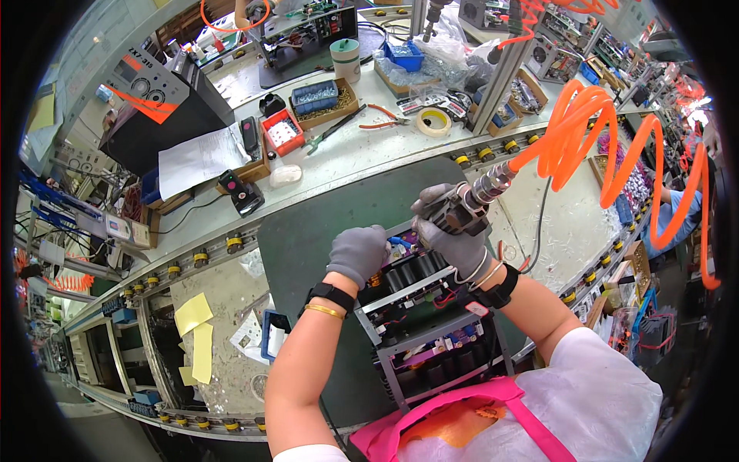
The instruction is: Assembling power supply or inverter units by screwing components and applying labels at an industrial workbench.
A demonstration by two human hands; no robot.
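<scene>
Pink apron lay nearest, metal-framed electronic unit sat on green mat, right grip was wrapped round air tool over unit, left grip was curled at unit's left edge, hold indeterminable, pliers lay on counter beyond.

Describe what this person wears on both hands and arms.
The left hand and right hand wear grey gloves. Both arms have a black wrist strap; the left also has a gold-coloured bangle. The sleeves are short and white.
</scene>
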